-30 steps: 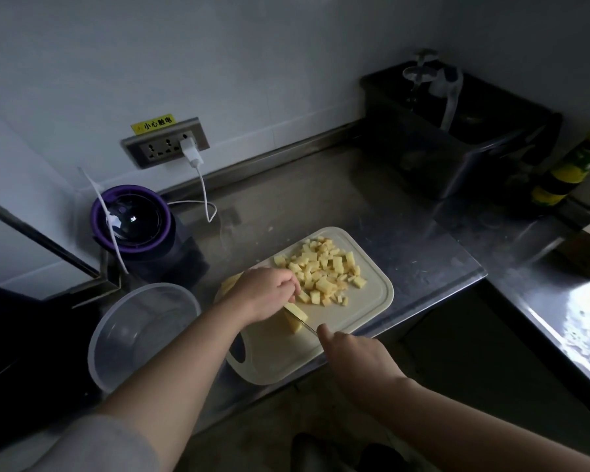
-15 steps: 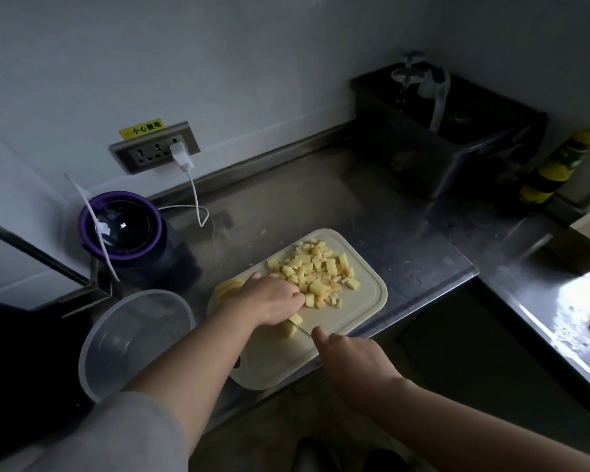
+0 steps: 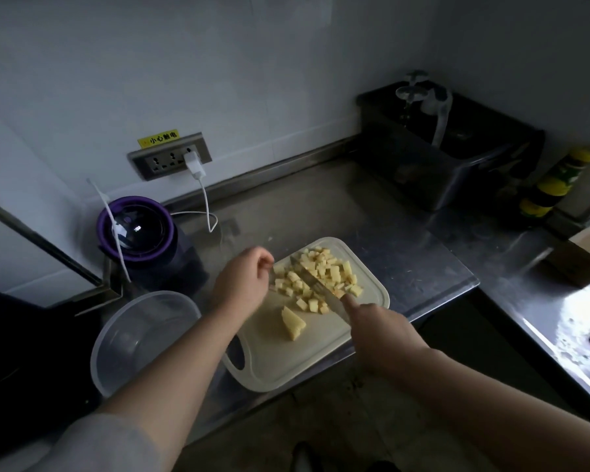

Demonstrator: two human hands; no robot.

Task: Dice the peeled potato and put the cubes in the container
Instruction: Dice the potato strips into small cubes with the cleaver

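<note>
Far half of cutting board (image 3: 286, 362): potato cubes (image 3: 334, 274) heaped; light, probably slippery, so scoop them.
Board middle: firm uncut wedge (image 3: 293, 323); pin it flat-side down.
Your right hand (image 3: 382, 332): grips the knife (image 3: 315, 284) across the cubes.
Your left hand (image 3: 242, 284): curled beside cubes; contents unclear.
Container (image 3: 143, 335): left of board.

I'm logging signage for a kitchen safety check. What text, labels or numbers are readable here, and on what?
"小心触电": yellow sticker on the wall above the socket strip.
Lit display on the purple blender lid: too small to read.
Label on the green-and-yellow bottle: too blurred to read.
</note>
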